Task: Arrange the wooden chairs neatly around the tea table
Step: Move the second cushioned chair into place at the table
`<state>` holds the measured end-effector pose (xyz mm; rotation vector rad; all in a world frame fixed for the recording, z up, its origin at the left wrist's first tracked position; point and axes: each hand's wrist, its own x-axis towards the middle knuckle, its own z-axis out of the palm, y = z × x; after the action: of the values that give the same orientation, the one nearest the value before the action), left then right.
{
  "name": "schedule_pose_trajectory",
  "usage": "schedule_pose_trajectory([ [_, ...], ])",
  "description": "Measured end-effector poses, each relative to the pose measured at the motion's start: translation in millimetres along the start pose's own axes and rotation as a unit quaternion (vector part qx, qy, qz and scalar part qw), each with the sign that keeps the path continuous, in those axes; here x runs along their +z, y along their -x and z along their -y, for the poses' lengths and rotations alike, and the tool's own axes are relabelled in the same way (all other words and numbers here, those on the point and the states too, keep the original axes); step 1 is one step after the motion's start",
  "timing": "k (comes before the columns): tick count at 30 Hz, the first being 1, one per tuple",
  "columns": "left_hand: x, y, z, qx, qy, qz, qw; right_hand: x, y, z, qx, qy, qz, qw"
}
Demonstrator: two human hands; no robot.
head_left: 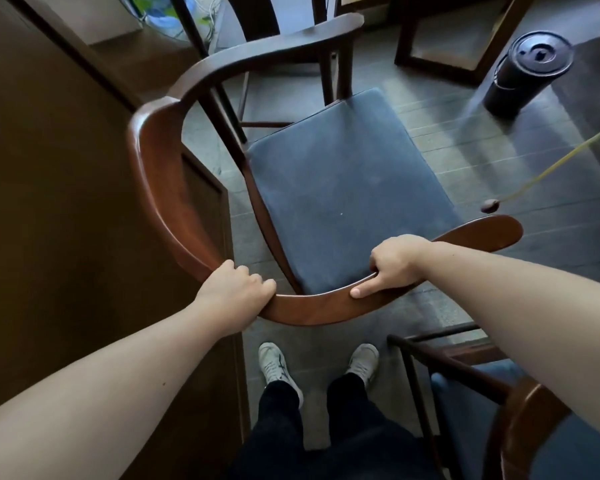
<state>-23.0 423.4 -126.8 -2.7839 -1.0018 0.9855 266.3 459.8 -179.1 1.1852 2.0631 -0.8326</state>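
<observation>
A wooden chair (160,174) with a curved brown back rail and a dark blue seat cushion (343,188) stands right in front of me. My left hand (234,285) grips the rail at its near left bend. My right hand (394,263) holds the rail further right, with the index finger stretched along the wood. The brown tea table (66,202) fills the left side, and the chair's rail lies close against its edge. A second wooden chair (520,417) with a blue seat shows at the bottom right.
A black cylindrical bin (527,74) stands on the grey plank floor at the upper right. Dark wooden furniture legs (440,60) stand at the top, behind the chair. A yellow cord (548,168) hangs across the right side. My feet in pale sneakers (278,368) stand just behind the chair.
</observation>
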Motion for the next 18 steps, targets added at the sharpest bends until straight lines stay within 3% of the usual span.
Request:
schedule_pose_trajectory([
  [18, -13, -20, -12, 0.095, -0.038, -0.005, 0.995, 40, 31, -10, 0.04, -0.006, -0.028, 0.999],
])
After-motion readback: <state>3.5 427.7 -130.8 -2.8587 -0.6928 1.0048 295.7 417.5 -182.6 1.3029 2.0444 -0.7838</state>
